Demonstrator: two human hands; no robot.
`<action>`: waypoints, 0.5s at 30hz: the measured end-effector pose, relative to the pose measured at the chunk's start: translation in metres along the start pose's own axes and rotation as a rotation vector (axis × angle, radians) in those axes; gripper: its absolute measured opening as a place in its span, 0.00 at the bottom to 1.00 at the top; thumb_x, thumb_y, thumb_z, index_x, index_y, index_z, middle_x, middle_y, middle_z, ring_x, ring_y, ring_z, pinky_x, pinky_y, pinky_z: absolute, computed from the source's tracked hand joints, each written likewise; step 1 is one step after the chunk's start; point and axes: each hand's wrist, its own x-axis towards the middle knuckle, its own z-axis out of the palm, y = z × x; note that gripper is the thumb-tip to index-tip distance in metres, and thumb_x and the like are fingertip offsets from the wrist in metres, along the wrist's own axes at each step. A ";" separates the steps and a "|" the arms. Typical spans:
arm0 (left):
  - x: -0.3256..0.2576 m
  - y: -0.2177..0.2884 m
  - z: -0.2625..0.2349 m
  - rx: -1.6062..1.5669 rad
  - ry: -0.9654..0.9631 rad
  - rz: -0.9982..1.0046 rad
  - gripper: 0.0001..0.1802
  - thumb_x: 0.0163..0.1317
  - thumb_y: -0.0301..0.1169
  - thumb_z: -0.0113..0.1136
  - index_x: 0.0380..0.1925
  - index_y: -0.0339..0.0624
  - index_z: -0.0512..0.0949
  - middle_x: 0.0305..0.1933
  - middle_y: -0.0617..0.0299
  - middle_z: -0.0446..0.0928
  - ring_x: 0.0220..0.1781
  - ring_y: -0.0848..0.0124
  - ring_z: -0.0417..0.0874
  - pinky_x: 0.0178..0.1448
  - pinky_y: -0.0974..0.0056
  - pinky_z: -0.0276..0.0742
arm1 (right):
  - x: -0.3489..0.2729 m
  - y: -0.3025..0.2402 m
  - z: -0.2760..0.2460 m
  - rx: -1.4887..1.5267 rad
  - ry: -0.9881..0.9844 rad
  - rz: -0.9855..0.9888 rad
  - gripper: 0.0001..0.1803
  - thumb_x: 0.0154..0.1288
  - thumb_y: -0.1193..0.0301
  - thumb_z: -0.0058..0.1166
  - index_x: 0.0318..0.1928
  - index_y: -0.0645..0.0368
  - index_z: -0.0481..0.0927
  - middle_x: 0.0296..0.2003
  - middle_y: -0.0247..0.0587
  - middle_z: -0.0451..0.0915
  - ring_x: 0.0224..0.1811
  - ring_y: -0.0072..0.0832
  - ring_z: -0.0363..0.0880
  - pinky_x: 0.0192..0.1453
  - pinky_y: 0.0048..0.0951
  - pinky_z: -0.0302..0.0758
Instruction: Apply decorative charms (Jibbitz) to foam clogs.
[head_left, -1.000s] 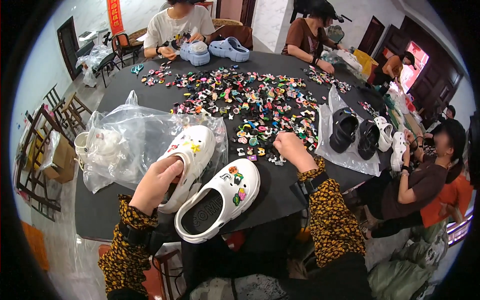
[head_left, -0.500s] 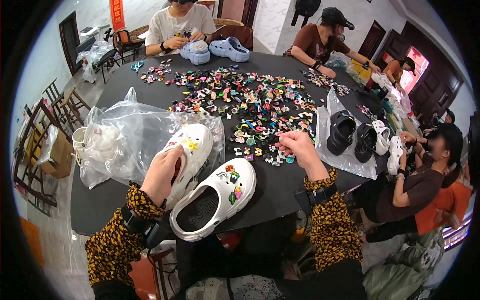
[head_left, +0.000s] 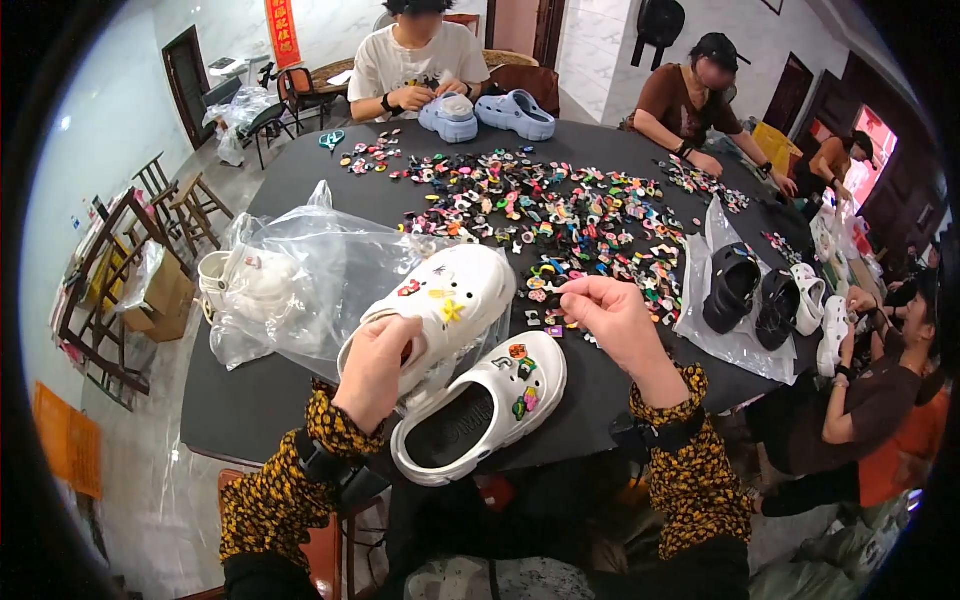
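My left hand (head_left: 375,365) grips the heel end of a white clog (head_left: 450,298) that is tilted up off the dark table (head_left: 250,400); small colourful charms dot its top. A second white clog (head_left: 490,405) with charms lies flat just in front of it. My right hand (head_left: 612,318) hovers at the near edge of a wide spread of small colourful shoe charms (head_left: 560,215), its fingertips pinched on a tiny piece that I cannot make out.
A clear plastic bag (head_left: 300,275) with another white clog (head_left: 240,280) lies to the left. Black and white clogs (head_left: 760,295) sit on plastic at the right. Other people work across the table; one handles pale blue clogs (head_left: 485,112). Wooden chairs stand at left.
My right hand has lifted slightly from the charm pile with its fingers pinched. My left hand keeps holding the tilted white clog, barely shifted.
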 end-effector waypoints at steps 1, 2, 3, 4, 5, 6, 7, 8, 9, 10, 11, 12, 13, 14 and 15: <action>-0.004 0.003 0.004 0.003 0.005 0.003 0.10 0.61 0.30 0.54 0.29 0.34 0.79 0.30 0.68 0.76 0.31 0.80 0.72 0.40 0.72 0.69 | -0.001 -0.004 0.006 0.049 0.003 -0.014 0.08 0.65 0.75 0.55 0.41 0.67 0.82 0.32 0.34 0.83 0.32 0.16 0.78 0.38 0.19 0.75; -0.008 0.003 0.007 -0.011 -0.007 0.039 0.10 0.62 0.30 0.54 0.31 0.33 0.80 0.31 0.68 0.77 0.33 0.80 0.73 0.41 0.72 0.70 | -0.002 -0.007 0.011 0.041 -0.041 -0.026 0.08 0.65 0.75 0.56 0.42 0.66 0.82 0.33 0.34 0.83 0.33 0.15 0.78 0.38 0.18 0.75; -0.011 0.003 0.008 -0.027 -0.021 0.075 0.11 0.62 0.30 0.54 0.32 0.32 0.81 0.32 0.68 0.78 0.34 0.80 0.74 0.41 0.71 0.70 | -0.002 -0.009 0.016 0.079 -0.081 -0.012 0.07 0.65 0.76 0.56 0.41 0.66 0.82 0.32 0.32 0.82 0.33 0.14 0.77 0.39 0.17 0.74; -0.010 0.001 0.007 0.010 -0.053 0.121 0.13 0.64 0.30 0.53 0.38 0.30 0.81 0.35 0.66 0.80 0.37 0.80 0.76 0.44 0.72 0.71 | -0.003 -0.011 0.023 0.043 -0.117 -0.056 0.08 0.66 0.76 0.55 0.42 0.66 0.82 0.31 0.31 0.81 0.34 0.13 0.76 0.39 0.17 0.74; -0.012 0.002 0.006 0.012 -0.050 0.125 0.13 0.64 0.30 0.53 0.38 0.30 0.81 0.35 0.66 0.80 0.37 0.80 0.76 0.44 0.72 0.71 | -0.004 -0.013 0.030 0.008 -0.153 -0.100 0.08 0.66 0.76 0.54 0.43 0.65 0.82 0.31 0.30 0.80 0.34 0.13 0.76 0.40 0.17 0.73; -0.013 0.001 0.005 0.079 -0.084 0.170 0.14 0.64 0.30 0.53 0.40 0.29 0.80 0.36 0.66 0.80 0.38 0.80 0.76 0.44 0.72 0.71 | -0.007 -0.019 0.037 0.034 -0.207 -0.041 0.08 0.66 0.77 0.54 0.42 0.65 0.82 0.32 0.29 0.80 0.35 0.12 0.75 0.40 0.16 0.72; -0.014 0.001 0.004 0.147 -0.118 0.215 0.15 0.65 0.30 0.52 0.43 0.28 0.80 0.38 0.65 0.80 0.39 0.80 0.76 0.45 0.72 0.71 | -0.007 -0.019 0.043 0.025 -0.278 -0.005 0.07 0.66 0.77 0.54 0.42 0.65 0.82 0.34 0.30 0.80 0.37 0.13 0.75 0.42 0.17 0.73; -0.015 0.002 0.002 0.220 -0.147 0.238 0.15 0.66 0.30 0.51 0.45 0.29 0.79 0.39 0.64 0.80 0.40 0.80 0.77 0.47 0.72 0.72 | -0.009 -0.018 0.052 0.071 -0.309 0.007 0.07 0.66 0.78 0.53 0.43 0.65 0.82 0.34 0.29 0.80 0.37 0.13 0.75 0.42 0.17 0.73; -0.016 0.002 0.003 0.220 -0.148 0.238 0.15 0.66 0.30 0.51 0.45 0.29 0.79 0.39 0.64 0.80 0.40 0.80 0.77 0.47 0.72 0.72 | -0.011 -0.015 0.061 0.117 -0.340 0.022 0.07 0.66 0.78 0.53 0.43 0.64 0.81 0.35 0.29 0.79 0.37 0.13 0.75 0.43 0.17 0.73; -0.017 0.001 0.005 0.213 -0.160 0.253 0.15 0.66 0.30 0.51 0.45 0.30 0.79 0.40 0.64 0.80 0.41 0.80 0.77 0.48 0.72 0.72 | -0.011 -0.012 0.067 0.117 -0.390 0.028 0.08 0.67 0.78 0.52 0.44 0.64 0.81 0.37 0.29 0.80 0.39 0.13 0.75 0.44 0.17 0.73; -0.017 0.001 0.006 0.206 -0.171 0.267 0.15 0.67 0.30 0.51 0.46 0.30 0.79 0.41 0.64 0.80 0.42 0.80 0.77 0.49 0.71 0.72 | -0.011 -0.009 0.071 0.116 -0.388 0.028 0.08 0.67 0.78 0.52 0.44 0.64 0.81 0.37 0.29 0.80 0.39 0.13 0.75 0.44 0.17 0.73; -0.017 0.002 0.005 0.221 -0.188 0.271 0.15 0.68 0.30 0.51 0.47 0.31 0.78 0.41 0.64 0.80 0.44 0.80 0.77 0.51 0.71 0.72 | -0.012 -0.007 0.076 0.210 -0.412 0.048 0.08 0.67 0.77 0.52 0.44 0.64 0.81 0.37 0.30 0.80 0.39 0.13 0.75 0.44 0.18 0.73; -0.018 0.002 0.004 0.221 -0.185 0.272 0.15 0.68 0.30 0.51 0.47 0.31 0.78 0.41 0.64 0.80 0.44 0.80 0.77 0.51 0.71 0.72 | -0.013 -0.006 0.081 0.304 -0.435 0.068 0.08 0.68 0.77 0.52 0.44 0.65 0.81 0.38 0.31 0.81 0.40 0.13 0.75 0.45 0.18 0.73; -0.017 0.001 0.003 0.207 -0.181 0.264 0.15 0.68 0.30 0.51 0.48 0.31 0.78 0.42 0.65 0.80 0.44 0.80 0.77 0.51 0.71 0.72 | -0.013 -0.007 0.084 0.350 -0.439 0.068 0.09 0.69 0.75 0.52 0.46 0.65 0.80 0.40 0.32 0.81 0.41 0.14 0.75 0.47 0.18 0.73; -0.016 -0.001 0.002 0.192 -0.180 0.255 0.15 0.69 0.30 0.51 0.48 0.32 0.78 0.42 0.66 0.80 0.44 0.80 0.76 0.51 0.71 0.72 | -0.014 -0.006 0.087 0.348 -0.439 0.069 0.09 0.69 0.75 0.52 0.46 0.65 0.80 0.40 0.32 0.81 0.41 0.14 0.75 0.47 0.18 0.73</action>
